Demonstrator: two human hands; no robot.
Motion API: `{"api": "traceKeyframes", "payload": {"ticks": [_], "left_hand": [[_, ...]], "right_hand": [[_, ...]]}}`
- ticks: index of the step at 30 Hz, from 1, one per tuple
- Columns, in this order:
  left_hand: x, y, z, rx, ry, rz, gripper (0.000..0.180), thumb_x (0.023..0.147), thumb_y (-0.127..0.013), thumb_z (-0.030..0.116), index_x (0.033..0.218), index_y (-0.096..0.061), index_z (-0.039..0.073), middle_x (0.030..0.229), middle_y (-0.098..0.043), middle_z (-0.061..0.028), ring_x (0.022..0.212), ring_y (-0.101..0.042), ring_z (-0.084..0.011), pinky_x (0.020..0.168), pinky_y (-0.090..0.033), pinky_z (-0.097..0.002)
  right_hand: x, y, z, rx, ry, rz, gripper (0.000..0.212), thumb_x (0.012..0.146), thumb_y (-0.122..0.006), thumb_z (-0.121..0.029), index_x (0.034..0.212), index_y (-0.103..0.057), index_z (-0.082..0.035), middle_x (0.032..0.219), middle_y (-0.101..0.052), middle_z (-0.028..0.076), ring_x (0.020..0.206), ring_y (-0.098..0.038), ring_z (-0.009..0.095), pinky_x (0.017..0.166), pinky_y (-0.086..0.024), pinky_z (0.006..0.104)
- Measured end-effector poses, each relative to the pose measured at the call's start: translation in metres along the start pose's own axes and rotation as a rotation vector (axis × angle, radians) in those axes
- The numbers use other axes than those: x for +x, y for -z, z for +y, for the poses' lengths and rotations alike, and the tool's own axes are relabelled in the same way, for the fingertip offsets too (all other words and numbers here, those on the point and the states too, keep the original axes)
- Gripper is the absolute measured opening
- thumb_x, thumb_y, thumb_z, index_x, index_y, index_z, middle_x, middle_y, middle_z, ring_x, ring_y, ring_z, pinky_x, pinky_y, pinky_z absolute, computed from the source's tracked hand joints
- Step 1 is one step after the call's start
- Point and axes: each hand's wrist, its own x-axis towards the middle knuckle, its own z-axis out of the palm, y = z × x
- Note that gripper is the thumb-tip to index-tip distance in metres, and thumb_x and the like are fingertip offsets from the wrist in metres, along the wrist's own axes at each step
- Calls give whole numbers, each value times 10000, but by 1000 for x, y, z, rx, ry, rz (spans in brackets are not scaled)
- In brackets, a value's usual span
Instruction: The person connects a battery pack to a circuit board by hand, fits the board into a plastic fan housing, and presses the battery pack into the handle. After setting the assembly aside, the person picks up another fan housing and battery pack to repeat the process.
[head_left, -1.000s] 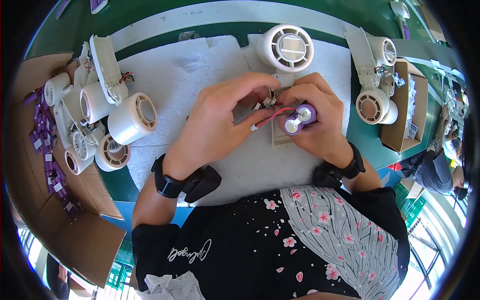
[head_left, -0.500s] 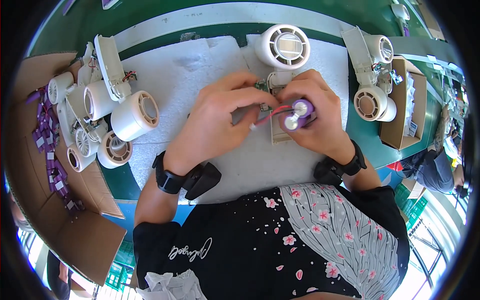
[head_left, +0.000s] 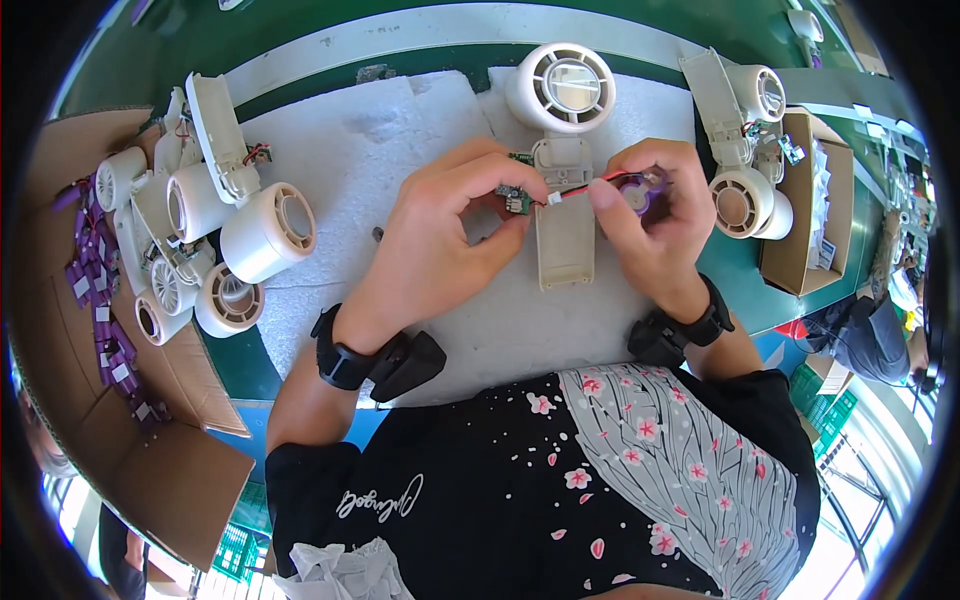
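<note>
My left hand (head_left: 425, 230) pinches a small green circuit board (head_left: 515, 198) between thumb and fingers. My right hand (head_left: 665, 225) is closed around a purple battery pack (head_left: 640, 196). Red and black wires (head_left: 585, 187) run from the pack past my right thumb to a white connector (head_left: 555, 199), which lies close beside the board; whether the two touch I cannot tell. Between and beyond my hands rests a white handheld fan with a round head (head_left: 562, 90) and its handle shell (head_left: 566, 250) pointing toward me, partly behind the wires.
White foam sheets (head_left: 340, 140) cover the green table. At left, several fan units (head_left: 262, 235) lie by a cardboard box (head_left: 150, 480) holding purple battery packs (head_left: 103, 300). More fans (head_left: 740, 205) and a small carton (head_left: 835, 225) stand at right.
My right hand has moved right and turned the battery pack, so its ends no longer face up. The connector now lies near the board, and the fan's handle shows more fully.
</note>
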Motion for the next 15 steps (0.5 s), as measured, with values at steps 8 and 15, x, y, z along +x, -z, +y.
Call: {"api": "traceKeyframes", "payload": {"ticks": [8, 15], "left_hand": [[-2, -4, 1, 39, 7, 74, 183, 809, -706, -53, 982, -659, -16, 1002, -594, -75, 877, -613, -141, 719, -518, -250], [0, -8, -2, -148, 52, 235, 128, 813, -743, 82, 910, -703, 8, 796, -623, -80, 625, -572, -145, 551, -451, -250]], "right_hand": [[2, -3, -3, -26, 70, -122, 328, 761, -752, -6, 990, -518, -23, 843, -603, 81, 689, -556, 102, 595, -432, 219], [13, 0, -10, -237, 297, -230, 236, 677, -779, -6, 872, -651, -39, 781, -590, 70, 570, -549, 153, 502, -433, 249]]}}
